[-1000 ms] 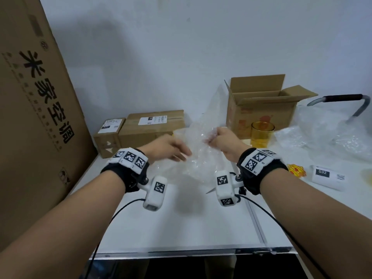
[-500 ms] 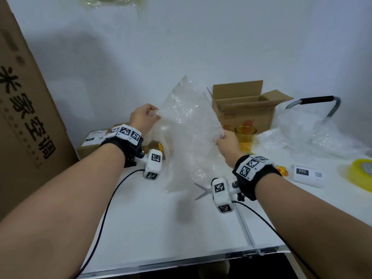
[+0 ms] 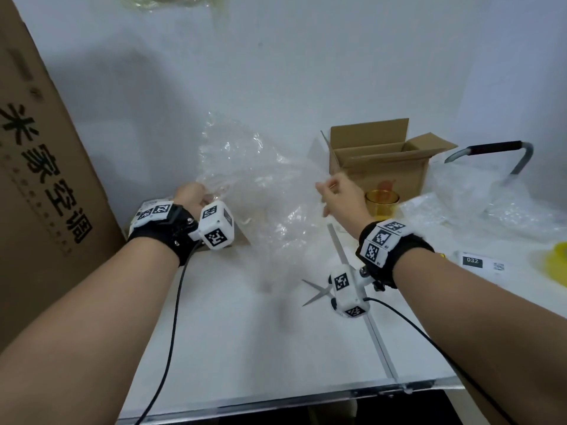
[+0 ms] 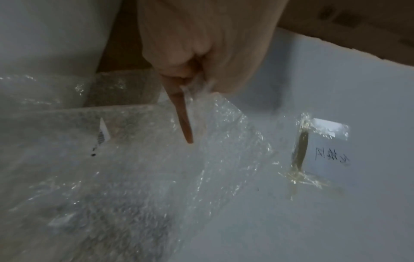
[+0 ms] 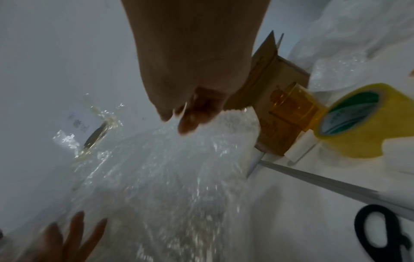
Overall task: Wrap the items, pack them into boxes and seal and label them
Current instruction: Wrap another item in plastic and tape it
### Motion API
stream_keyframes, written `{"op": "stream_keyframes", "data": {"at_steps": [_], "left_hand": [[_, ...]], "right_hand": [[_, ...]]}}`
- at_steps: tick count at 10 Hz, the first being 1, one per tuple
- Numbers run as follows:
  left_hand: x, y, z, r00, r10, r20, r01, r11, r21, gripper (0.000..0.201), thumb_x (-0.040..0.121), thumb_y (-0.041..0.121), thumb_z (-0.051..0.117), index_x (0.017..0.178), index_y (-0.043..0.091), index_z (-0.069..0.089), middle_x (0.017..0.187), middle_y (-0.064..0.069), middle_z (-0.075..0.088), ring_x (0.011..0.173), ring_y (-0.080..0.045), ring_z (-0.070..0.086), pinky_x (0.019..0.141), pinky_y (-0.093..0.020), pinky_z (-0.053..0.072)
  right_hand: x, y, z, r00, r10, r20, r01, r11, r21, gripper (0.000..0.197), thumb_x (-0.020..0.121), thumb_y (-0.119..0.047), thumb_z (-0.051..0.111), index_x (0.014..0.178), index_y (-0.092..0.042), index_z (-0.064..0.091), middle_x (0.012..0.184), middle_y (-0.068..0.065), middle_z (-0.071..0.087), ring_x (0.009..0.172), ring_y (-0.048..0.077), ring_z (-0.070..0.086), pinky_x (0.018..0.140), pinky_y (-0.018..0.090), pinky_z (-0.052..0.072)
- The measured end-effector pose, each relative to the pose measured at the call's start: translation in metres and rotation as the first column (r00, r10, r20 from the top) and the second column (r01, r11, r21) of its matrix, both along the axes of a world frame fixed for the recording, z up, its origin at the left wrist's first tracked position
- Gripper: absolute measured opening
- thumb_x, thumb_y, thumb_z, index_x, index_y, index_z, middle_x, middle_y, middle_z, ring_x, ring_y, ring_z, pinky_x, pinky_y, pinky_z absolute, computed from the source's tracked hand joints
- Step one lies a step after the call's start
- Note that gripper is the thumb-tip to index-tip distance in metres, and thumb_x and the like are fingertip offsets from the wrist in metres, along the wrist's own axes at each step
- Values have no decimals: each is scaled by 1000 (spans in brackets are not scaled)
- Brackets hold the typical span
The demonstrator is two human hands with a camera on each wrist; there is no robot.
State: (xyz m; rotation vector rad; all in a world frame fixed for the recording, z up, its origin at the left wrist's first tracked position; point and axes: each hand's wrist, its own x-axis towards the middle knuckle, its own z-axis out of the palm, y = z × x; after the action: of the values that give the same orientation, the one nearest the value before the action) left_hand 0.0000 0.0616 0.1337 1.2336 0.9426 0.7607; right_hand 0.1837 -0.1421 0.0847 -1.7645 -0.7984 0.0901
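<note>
A white table [image 3: 245,348] stood against a white wall. Nearest its front edge lay a pair of scissors [image 3: 316,294], blades apart, partly hidden under the right wrist camera. Above the middle of the table, two bare hands held a crumpled sheet of clear bubble wrap [image 3: 264,191] spread between them, its lower part drooping toward the tabletop.

The left hand [image 3: 191,194] was closed on the sheet's left edge, fingers curled and pinching the plastic. The right hand [image 3: 340,194] pinched the right edge between thumb and fingertips, the other fingers loosely bent. Both forearms reached forward, wrists raised, the hands well apart.

Behind the right hand stood an amber glass cup [image 3: 382,204], bare and unwrapped, just in front of an open cardboard box [image 3: 380,164] with its flaps up. Toward the right edge lay a white label [image 3: 481,265] marked 032, a roll of yellow tape [image 3: 555,259], and a heap of more plastic wrap [image 3: 491,204]. Near the back left corner, behind the left wrist, sat closed labelled boxes [image 3: 147,207], mostly hidden. A tall cardboard carton [image 3: 40,194] leaned at the left.

The work seemed to be partly done: those closed boxes looked finished, while the cup had yet to be wrapped, boxed, taped and labelled. The sheet appeared to be being opened out ready for it.
</note>
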Motion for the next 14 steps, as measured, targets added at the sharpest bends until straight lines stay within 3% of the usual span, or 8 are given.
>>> {"op": "stream_keyframes", "data": {"at_steps": [1, 3, 5, 6, 7, 9, 12, 14], "left_hand": [[8, 25, -21, 991, -50, 123, 70, 983, -168, 15, 98, 15, 40, 89, 14, 52, 97, -7, 59, 75, -17, 60, 78, -29, 55], [-4, -7, -23, 968, -104, 229, 156, 962, -225, 28, 99, 0, 27, 123, -5, 41, 112, -18, 70, 73, -16, 74, 44, -19, 51], [-4, -4, -36, 953, -171, -250, 137, 980, -147, 30, 96, 5, 52, 125, -4, 53, 78, -8, 61, 57, -16, 55, 53, -27, 51], [6, -8, -38, 869, -52, -491, 237, 916, 323, 52, 93, 1, 56, 142, 3, 40, 118, -16, 58, 94, -26, 60, 76, -33, 53], [13, -34, -23, 878, 123, -462, 308, 592, 745, 57, 97, 17, 57, 148, 14, 33, 151, -8, 35, 134, -25, 41, 111, -39, 37], [42, -52, -30, 607, 145, -782, 742, 251, 622, 67, 93, 36, 61, 150, 20, 30, 151, -5, 38, 130, -24, 47, 100, -39, 43], [53, 1, -29, 876, 219, -430, 92, 799, 594, 31, 104, 20, 39, 123, 1, 54, 124, -18, 58, 109, -29, 59, 90, -30, 47], [66, -5, -63, 931, 182, -316, -39, 911, 410, 31, 106, 29, 35, 128, 19, 55, 131, -14, 54, 111, -27, 54, 90, -34, 44]], "right_hand": [[-14, 11, -3, 951, 298, -88, -310, 920, -241, 52, 85, -54, 65, 115, -12, 55, 106, -1, 61, 70, 15, 71, 66, 27, 57], [-17, 31, -23, 950, 305, 61, -235, 832, -502, 24, 90, -22, 67, 109, -9, 59, 112, 7, 64, 57, 14, 65, 56, 26, 53], [-14, 43, -23, 986, -78, 144, 125, 927, -354, 25, 94, -5, 54, 115, 0, 41, 98, 11, 56, 89, 32, 62, 78, 42, 53], [-16, 38, -17, 969, -103, 225, 148, 971, -190, 10, 99, -5, 38, 107, -2, 42, 91, 12, 53, 82, 29, 55, 71, 42, 48], [-17, 35, -19, 961, -37, 273, 71, 991, -114, 7, 100, -10, 40, 99, -5, 44, 89, 11, 56, 78, 27, 55, 67, 39, 45], [-20, 35, -20, 930, 41, 366, -50, 999, 15, 8, 97, -14, 49, 100, -7, 50, 95, 5, 59, 85, 20, 59, 78, 41, 51], [31, 7, -17, 829, -310, 466, 270, 951, 152, 31, 89, -7, 54, 119, -11, 48, 127, 6, 41, 85, 25, 60, 76, 42, 50], [68, -2, -48, 894, -338, 295, 416, 871, -261, 33, 84, -1, 51, 114, -15, 53, 133, 8, 38, 116, 29, 45, 98, 39, 37]]}}
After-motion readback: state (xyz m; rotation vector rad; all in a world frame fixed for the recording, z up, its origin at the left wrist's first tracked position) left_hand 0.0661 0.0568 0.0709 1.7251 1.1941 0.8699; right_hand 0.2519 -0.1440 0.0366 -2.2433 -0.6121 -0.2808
